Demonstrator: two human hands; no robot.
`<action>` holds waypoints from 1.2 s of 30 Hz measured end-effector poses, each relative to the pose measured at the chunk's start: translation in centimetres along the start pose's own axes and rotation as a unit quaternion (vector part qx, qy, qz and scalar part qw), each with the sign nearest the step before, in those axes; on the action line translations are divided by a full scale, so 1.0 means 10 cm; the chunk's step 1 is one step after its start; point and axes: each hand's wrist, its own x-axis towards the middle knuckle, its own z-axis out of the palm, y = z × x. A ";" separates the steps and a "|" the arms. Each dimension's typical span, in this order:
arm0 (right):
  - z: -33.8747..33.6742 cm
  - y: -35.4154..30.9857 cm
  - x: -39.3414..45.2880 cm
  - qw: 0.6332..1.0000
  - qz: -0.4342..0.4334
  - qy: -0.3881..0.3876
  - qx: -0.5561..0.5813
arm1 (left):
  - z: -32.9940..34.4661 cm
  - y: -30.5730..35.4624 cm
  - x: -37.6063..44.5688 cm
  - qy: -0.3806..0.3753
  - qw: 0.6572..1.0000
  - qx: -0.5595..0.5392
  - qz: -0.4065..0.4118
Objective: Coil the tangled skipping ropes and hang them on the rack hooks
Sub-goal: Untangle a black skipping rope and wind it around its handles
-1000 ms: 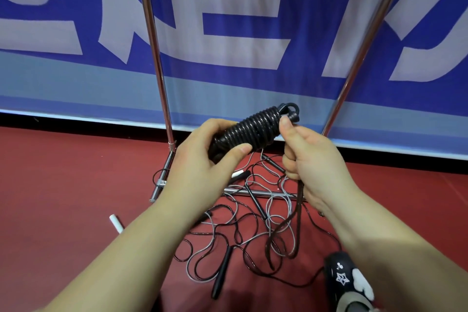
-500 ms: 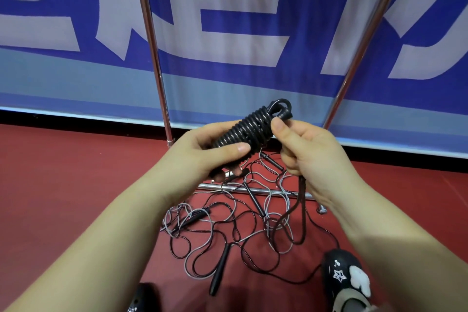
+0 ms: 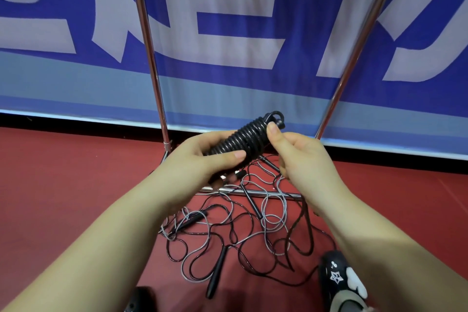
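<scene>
Bright, even indoor light; soft shadows; wide-angle bending at edges; slight softness.

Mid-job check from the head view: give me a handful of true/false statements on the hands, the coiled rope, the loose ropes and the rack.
1. Both hands hold the coiled rope. True: the left hand grips its lower part, the right hand pinches near its top end.
2. The coiled rope already hangs on a hook. False: it is in the hands, and no hook is in view.
3. Tangled ropes lie on the red floor. True.
4. All the loose ropes are black. False: grey strands run among the black ones.
5. The rack poles are wooden. False: they are shiny metal.
</scene>
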 end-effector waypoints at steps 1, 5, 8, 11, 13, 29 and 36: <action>0.00 0.00 0.00 1.000 -0.004 -0.007 -0.006 | 0.00 -0.01 0.02 0.014 1.000 -0.015 -0.003; 0.06 0.01 0.01 0.996 0.004 -0.080 0.042 | -0.01 -0.05 0.08 0.078 0.996 -0.032 0.012; 0.09 0.10 0.03 0.990 0.011 -0.142 -0.012 | -0.07 -0.08 0.14 0.147 0.987 -0.056 0.019; 0.16 0.18 -0.02 0.964 -0.012 -0.227 -0.135 | -0.11 -0.07 0.15 0.173 0.980 -0.093 0.021; 0.23 0.21 -0.07 0.943 -0.015 -0.272 -0.189 | -0.11 -0.05 0.15 0.182 0.975 -0.126 0.020; 0.01 0.03 -0.02 0.941 -0.170 -0.107 -0.274 | -0.13 -0.18 0.24 0.119 0.968 0.204 -0.078; -0.09 0.10 0.10 0.967 -0.113 -0.052 -0.222 | -0.01 -0.12 0.19 0.000 0.978 0.192 -0.081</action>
